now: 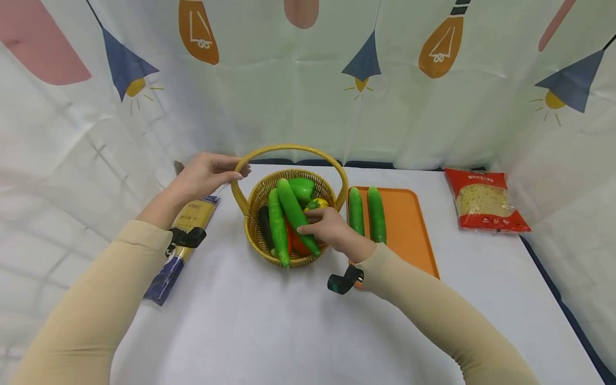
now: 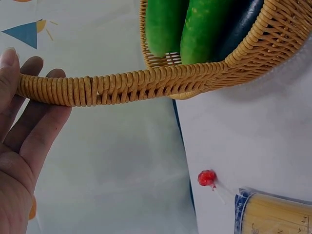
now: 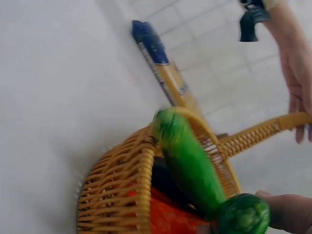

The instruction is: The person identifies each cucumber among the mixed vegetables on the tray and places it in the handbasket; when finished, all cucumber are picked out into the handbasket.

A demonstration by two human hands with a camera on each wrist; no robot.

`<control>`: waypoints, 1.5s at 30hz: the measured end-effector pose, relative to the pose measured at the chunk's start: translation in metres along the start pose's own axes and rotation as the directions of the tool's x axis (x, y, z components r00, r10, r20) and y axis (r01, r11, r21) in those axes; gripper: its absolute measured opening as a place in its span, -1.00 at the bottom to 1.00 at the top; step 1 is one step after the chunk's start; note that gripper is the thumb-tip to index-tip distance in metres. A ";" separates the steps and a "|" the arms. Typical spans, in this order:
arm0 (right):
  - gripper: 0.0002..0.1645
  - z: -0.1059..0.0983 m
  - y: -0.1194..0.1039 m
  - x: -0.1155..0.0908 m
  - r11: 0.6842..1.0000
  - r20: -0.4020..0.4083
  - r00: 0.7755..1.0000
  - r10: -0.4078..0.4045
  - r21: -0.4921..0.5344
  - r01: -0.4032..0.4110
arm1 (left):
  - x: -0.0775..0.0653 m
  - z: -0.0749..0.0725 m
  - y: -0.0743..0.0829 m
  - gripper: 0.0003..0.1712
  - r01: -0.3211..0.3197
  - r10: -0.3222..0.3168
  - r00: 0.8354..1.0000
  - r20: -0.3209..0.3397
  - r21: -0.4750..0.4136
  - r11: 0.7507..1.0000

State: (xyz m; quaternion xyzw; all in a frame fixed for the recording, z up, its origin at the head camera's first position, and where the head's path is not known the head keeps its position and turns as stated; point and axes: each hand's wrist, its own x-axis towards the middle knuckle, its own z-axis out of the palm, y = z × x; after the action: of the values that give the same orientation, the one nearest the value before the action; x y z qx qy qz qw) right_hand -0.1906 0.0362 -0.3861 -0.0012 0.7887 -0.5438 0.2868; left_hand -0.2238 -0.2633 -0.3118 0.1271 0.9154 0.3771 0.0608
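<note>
A wicker basket (image 1: 252,241) with a tall handle (image 1: 289,147) stands on the white table. My left hand (image 1: 204,174) grips the handle's left side, thumb and fingers around it in the left wrist view. My right hand (image 1: 332,229) reaches over the basket's right rim and pinches a cucumber (image 1: 291,206) lying slantwise on top. Beside it lies another cucumber (image 1: 277,227). A green bell pepper (image 1: 301,189), a yellowish pepper (image 1: 316,203), a dark eggplant (image 1: 264,224) and a red vegetable (image 1: 299,244), partly covered, fill the rest.
Right of the basket is an orange tray (image 1: 409,230) bearing two cucumbers (image 1: 377,216). A spaghetti packet (image 1: 192,216) lies to the left, near a red-wrapped lollipop (image 2: 206,178). A red pasta bag (image 1: 483,200) sits at the back right. Patterned curtains (image 1: 308,107) surround the table.
</note>
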 end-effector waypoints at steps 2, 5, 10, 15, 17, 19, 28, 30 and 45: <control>-0.25 -0.007 0.001 -0.003 0.999 0.018 1.000 0.016 0.050 -0.016 | -0.001 0.000 0.000 -0.56 -0.002 0.002 1.000 -0.001 0.003 1.000; -0.26 -0.019 0.004 -0.007 0.995 0.040 0.999 0.024 0.091 -0.028 | -0.002 0.000 0.001 -0.56 0.003 -0.003 1.000 -0.003 0.001 1.000; -0.25 -0.043 0.011 -0.021 0.996 0.095 0.995 -0.003 0.093 -0.006 | -0.002 0.001 0.001 -0.56 0.012 -0.012 1.000 -0.001 -0.001 1.000; -0.22 -0.071 0.030 -0.041 0.993 0.176 0.979 -0.104 0.074 0.092 | 0.000 0.001 0.001 -0.57 0.008 -0.008 1.000 -0.002 0.007 1.000; -0.20 -0.082 0.042 -0.049 0.989 0.219 0.964 -0.148 0.060 0.138 | 0.000 0.001 0.000 -0.57 0.006 -0.006 1.000 -0.005 0.004 1.000; -0.18 -0.093 0.056 -0.057 0.982 0.266 0.945 -0.188 0.052 0.180 | 0.000 0.001 0.001 -0.58 -0.002 0.002 1.000 -0.007 0.000 1.000; -0.26 -0.148 0.126 -0.092 0.967 0.434 0.864 -0.255 0.099 0.236 | -0.001 0.000 0.001 -0.58 -0.026 0.026 1.000 -0.004 -0.002 1.000; -0.27 -0.162 0.140 -0.098 0.973 0.439 0.868 -0.232 0.090 0.215 | 0.000 0.000 0.000 -0.58 -0.034 0.034 0.999 -0.006 0.010 0.999; -0.08 -0.224 0.178 -0.089 0.992 -0.007 1.000 -0.010 -0.122 0.009 | 0.000 0.001 -0.002 -0.58 -0.019 0.019 1.000 -0.006 -0.004 1.000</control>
State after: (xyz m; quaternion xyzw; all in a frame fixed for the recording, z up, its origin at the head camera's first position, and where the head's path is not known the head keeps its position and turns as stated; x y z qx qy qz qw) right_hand -0.1628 0.3289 -0.4445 -0.0203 0.8216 -0.4958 0.2805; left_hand -0.2245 -0.2642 -0.3136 0.1345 0.9136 0.3799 0.0549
